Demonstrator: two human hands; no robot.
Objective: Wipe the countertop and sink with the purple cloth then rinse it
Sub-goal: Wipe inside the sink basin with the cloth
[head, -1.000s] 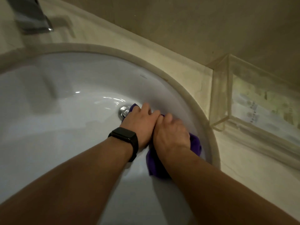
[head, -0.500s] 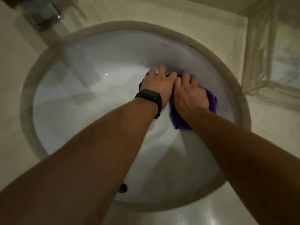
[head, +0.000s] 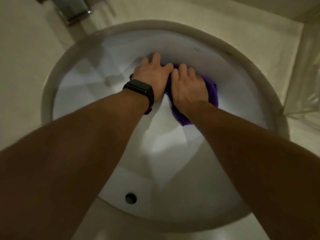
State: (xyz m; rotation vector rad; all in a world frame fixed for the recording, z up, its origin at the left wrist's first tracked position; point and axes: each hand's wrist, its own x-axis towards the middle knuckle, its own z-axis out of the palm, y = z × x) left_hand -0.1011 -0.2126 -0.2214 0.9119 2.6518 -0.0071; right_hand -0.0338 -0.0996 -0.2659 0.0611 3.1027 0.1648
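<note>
A purple cloth lies flat against the far inner wall of the white oval sink. Both my hands lie side by side on top of it. My left hand, with a black watch on its wrist, presses the cloth's left part with spread fingers. Beside it, my right hand presses the right part with its fingers laid flat. Most of the cloth is hidden under my palms; its edges show to the right and below my right wrist. The beige countertop surrounds the sink.
A chrome faucet stands at the back left of the counter. A clear box stands on the counter at the right edge. The sink's overflow hole is in the near wall, between my forearms.
Both hands have slid the cloth from near the drain up the far wall of the sink. My view has tilted down, so the whole basin and the overflow hole now show.
</note>
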